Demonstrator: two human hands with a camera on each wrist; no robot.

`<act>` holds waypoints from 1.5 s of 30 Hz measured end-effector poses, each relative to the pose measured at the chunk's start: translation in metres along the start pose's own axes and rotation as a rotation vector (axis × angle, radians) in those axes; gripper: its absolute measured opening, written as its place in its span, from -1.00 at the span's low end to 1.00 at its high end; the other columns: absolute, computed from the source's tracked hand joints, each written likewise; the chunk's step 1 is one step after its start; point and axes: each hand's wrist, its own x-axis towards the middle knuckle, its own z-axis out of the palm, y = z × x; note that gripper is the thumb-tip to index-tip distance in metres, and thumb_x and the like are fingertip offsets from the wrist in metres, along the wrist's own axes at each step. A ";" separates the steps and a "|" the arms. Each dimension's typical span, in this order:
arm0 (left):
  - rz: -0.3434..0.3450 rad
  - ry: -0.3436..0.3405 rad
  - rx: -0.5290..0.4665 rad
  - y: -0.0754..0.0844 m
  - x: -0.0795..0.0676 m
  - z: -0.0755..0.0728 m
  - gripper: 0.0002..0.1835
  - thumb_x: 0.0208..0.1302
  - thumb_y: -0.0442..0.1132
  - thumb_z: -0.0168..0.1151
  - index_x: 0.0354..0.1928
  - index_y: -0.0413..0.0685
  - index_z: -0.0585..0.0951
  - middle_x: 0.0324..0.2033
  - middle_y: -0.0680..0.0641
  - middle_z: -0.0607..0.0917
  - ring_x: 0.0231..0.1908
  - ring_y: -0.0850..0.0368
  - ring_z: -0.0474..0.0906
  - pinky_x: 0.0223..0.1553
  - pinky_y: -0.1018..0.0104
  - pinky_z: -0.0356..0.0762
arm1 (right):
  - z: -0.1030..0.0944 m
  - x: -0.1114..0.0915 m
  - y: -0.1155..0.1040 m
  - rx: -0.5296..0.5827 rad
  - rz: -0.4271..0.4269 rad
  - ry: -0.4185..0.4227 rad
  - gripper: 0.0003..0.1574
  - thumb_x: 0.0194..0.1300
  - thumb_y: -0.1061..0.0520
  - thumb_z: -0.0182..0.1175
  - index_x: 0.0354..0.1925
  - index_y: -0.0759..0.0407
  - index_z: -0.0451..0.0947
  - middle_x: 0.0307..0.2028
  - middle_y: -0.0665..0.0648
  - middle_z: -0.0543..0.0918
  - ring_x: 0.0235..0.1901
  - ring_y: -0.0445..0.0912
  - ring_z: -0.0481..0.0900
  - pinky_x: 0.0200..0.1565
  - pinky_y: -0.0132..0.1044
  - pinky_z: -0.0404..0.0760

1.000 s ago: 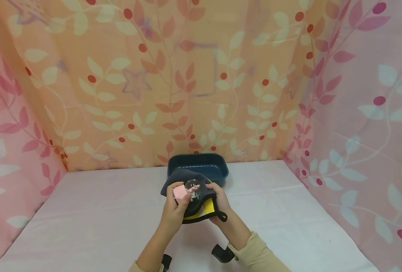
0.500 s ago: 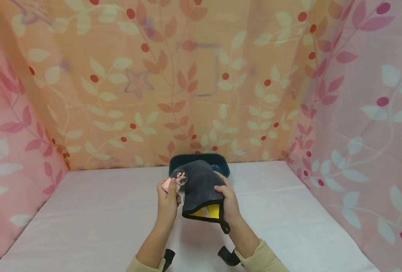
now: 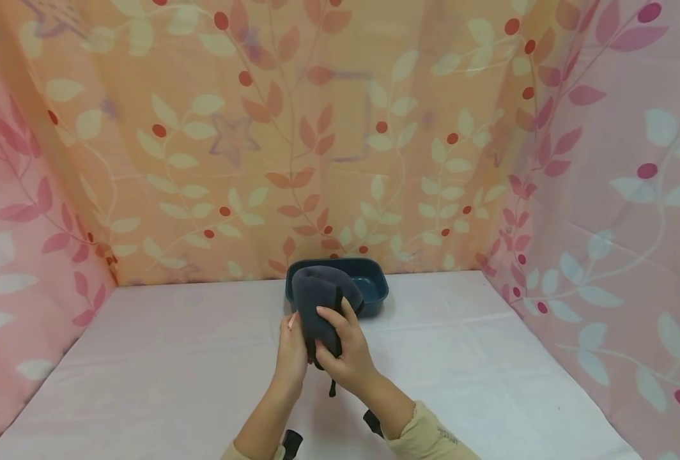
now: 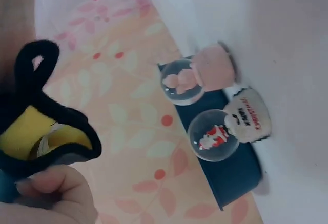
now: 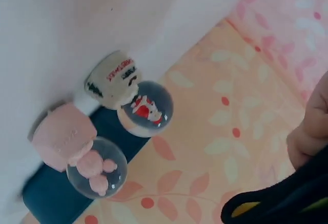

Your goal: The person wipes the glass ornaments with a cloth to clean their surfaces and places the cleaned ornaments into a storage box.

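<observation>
Over the table, my right hand (image 3: 346,348) grips a dark grey oven mitt (image 3: 319,303) with black trim and a hanging loop. My left hand (image 3: 291,358) is pressed against the mitt's left side. A small pink patch between its fingers is all that shows of the pink snow globe it holds. In the left wrist view the mitt's opening, with yellow lining (image 4: 20,134), faces the camera, and a hand's curled fingers (image 4: 59,183) lie at its edge. In the right wrist view, black mitt trim (image 5: 256,198) fills the lower right corner.
A dark blue tray (image 3: 377,287) stands at the table's back. Before it, in the wrist views, are a pink snow globe (image 4: 215,67) and a Christmas snow globe (image 4: 251,119); head view hides both. Leaf-patterned cloth (image 3: 294,140) encloses the back and sides.
The held pink globe, plainly seen in my left hand earlier, is now mostly hidden. My right hand has moved left over the mitt, which is turned and folded; its yellow opening has left head view.
</observation>
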 end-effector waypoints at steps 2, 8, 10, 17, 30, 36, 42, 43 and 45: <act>-0.007 -0.016 0.036 -0.003 -0.002 0.000 -0.47 0.58 0.07 -0.42 0.12 -0.34 0.16 -0.34 -0.11 0.37 -0.58 0.18 0.24 -0.56 0.40 0.28 | 0.002 0.001 0.002 -0.032 -0.051 0.032 -0.21 -0.07 0.40 0.21 0.19 0.10 0.35 0.12 0.47 0.41 0.00 0.24 0.48 -0.09 0.04 0.58; 0.079 -0.124 0.010 -0.010 -0.004 -0.001 -0.50 0.57 -0.01 -0.34 0.18 -0.39 0.11 -0.40 -0.09 0.35 -0.63 0.23 0.20 -0.61 0.44 0.22 | -0.001 0.008 -0.002 0.165 0.148 0.107 -0.32 0.03 0.42 0.10 0.18 0.17 0.34 0.07 0.40 0.45 -0.14 0.06 0.48 -0.21 -0.16 0.55; 0.092 -0.177 -0.004 -0.011 -0.004 -0.003 -0.54 0.56 -0.05 -0.32 0.16 -0.36 0.11 -0.47 -0.05 0.34 -0.65 0.25 0.17 -0.62 0.45 0.18 | -0.005 0.011 -0.005 0.307 0.340 0.132 -0.38 0.10 0.37 0.05 0.19 0.18 0.34 0.08 0.32 0.44 -0.15 -0.01 0.46 -0.22 -0.25 0.53; 0.078 -0.288 -0.036 -0.010 -0.007 -0.010 -0.60 0.56 -0.02 -0.38 -0.06 -0.27 0.25 -0.63 0.00 0.32 -0.70 0.26 0.15 -0.62 0.44 0.19 | -0.015 0.021 -0.006 0.693 0.727 0.147 -0.40 0.22 0.22 -0.13 0.25 0.17 0.31 0.13 0.17 0.37 -0.08 -0.05 0.47 -0.10 -0.32 0.49; -0.138 -0.437 -0.382 -0.006 -0.004 -0.012 -0.44 0.53 0.20 -0.44 -0.27 -0.02 0.46 -0.52 0.04 0.44 -0.73 0.32 0.22 -0.59 0.46 0.27 | -0.013 0.023 -0.009 1.027 0.966 0.095 -0.51 0.34 0.19 -0.34 0.16 0.08 0.31 0.05 0.06 0.46 0.00 -0.09 0.45 0.00 -0.35 0.47; -0.018 -0.299 -0.238 0.003 -0.005 -0.016 -0.49 0.56 0.11 -0.47 -0.14 -0.11 0.40 -0.54 0.01 0.42 -0.70 0.26 0.22 -0.59 0.43 0.28 | -0.031 0.020 0.003 0.911 0.951 0.188 -0.44 0.37 0.26 -0.30 0.31 0.19 0.19 0.04 0.08 0.46 -0.16 -0.16 0.56 -0.11 -0.38 0.54; 0.075 -0.138 -0.023 0.010 -0.003 -0.015 -0.58 0.56 -0.03 -0.31 -0.03 -0.33 0.30 -0.58 -0.02 0.35 -0.67 0.25 0.19 -0.62 0.44 0.23 | -0.036 0.015 -0.005 0.656 0.680 0.273 -0.38 0.27 0.28 -0.16 0.29 0.03 0.28 0.10 0.16 0.36 -0.18 -0.11 0.52 -0.14 -0.35 0.54; 0.074 -0.122 -0.010 0.010 -0.003 -0.013 -0.61 0.56 -0.06 -0.27 -0.02 -0.33 0.26 -0.56 -0.02 0.34 -0.65 0.25 0.18 -0.62 0.45 0.21 | -0.034 0.014 -0.008 0.610 0.597 0.248 -0.37 0.24 0.30 -0.12 0.27 0.02 0.31 0.10 0.19 0.35 -0.17 -0.09 0.52 -0.16 -0.33 0.55; 0.054 -0.100 0.018 0.008 -0.004 -0.010 -0.62 0.56 -0.06 -0.22 0.06 -0.31 0.19 -0.47 -0.04 0.38 -0.62 0.24 0.20 -0.60 0.44 0.21 | -0.029 0.012 -0.012 0.473 0.414 0.164 -0.35 0.19 0.35 -0.04 0.24 0.02 0.35 0.11 0.26 0.37 -0.13 -0.05 0.50 -0.14 -0.28 0.55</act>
